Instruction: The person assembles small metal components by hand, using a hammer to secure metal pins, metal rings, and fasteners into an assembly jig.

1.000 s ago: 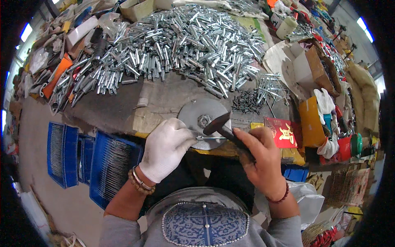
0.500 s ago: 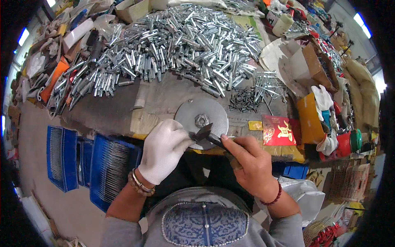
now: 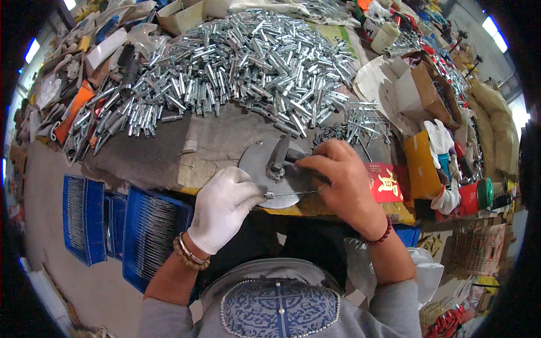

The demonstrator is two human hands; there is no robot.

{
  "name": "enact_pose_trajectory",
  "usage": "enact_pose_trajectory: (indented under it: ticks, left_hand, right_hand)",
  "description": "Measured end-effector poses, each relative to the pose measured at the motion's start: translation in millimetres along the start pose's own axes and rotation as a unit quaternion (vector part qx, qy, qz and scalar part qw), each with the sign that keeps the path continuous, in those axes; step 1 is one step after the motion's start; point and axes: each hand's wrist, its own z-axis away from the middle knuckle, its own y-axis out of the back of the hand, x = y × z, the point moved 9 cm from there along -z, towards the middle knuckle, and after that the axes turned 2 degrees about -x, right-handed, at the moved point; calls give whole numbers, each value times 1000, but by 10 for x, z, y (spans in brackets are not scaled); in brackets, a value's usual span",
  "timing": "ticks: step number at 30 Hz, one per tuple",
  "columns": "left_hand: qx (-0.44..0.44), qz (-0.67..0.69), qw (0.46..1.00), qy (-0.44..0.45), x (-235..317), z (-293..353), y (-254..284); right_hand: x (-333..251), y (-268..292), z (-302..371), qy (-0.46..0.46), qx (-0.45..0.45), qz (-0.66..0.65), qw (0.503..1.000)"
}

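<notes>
My left hand (image 3: 221, 208), in a white glove, pinches a thin metal rod (image 3: 293, 194) at its thicker end, low over the near part of a round grey metal disc (image 3: 253, 163). The rod points right, toward my bare right hand (image 3: 350, 183). My right hand grips the dark handle of a hammer (image 3: 278, 152), whose head is over the middle of the disc. Whether my right fingers also touch the rod's far end cannot be made out. The hammer and hand hide part of the disc.
A big heap of shiny metal tubes (image 3: 259, 67) covers the far bench. Small dark pins (image 3: 327, 134) and loose thin rods (image 3: 363, 121) lie right of it. A red envelope (image 3: 387, 183) rests near the right edge. Blue bins (image 3: 131, 242) of rods stand lower left.
My right hand has moved up, and the hammer head has swung away from my left fingers to the disc's middle. More of the rod shows. My left hand has barely moved.
</notes>
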Motion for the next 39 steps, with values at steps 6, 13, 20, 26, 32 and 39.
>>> enact_pose_trajectory:
  ticks: [6,13,20,26,32,39]
  left_hand:
    - [-2,-1,1000,-7,23,-20,30]
    - [0,-8,1000,-15,1,-23,2]
    - [6,-50,999,-22,63,-17,43]
    - [3,-33,999,-20,28,-6,-2]
    - [-16,-25,1000,-1,13,0,-3]
    - [-13,-74,997,-15,32,9,-13]
  right_hand:
    - [-293,-331,-169,67,-62,-34,995]
    - [-370,-345,-115,58,-95,1,994]
    - [-578,-321,-162,62,-69,-137,986]
    - [-404,-345,-103,-45,-86,-280,955]
    - [-434,-388,-108,-27,-109,-247,962]
    - [-712,-365,-206,74,-126,-77,986]
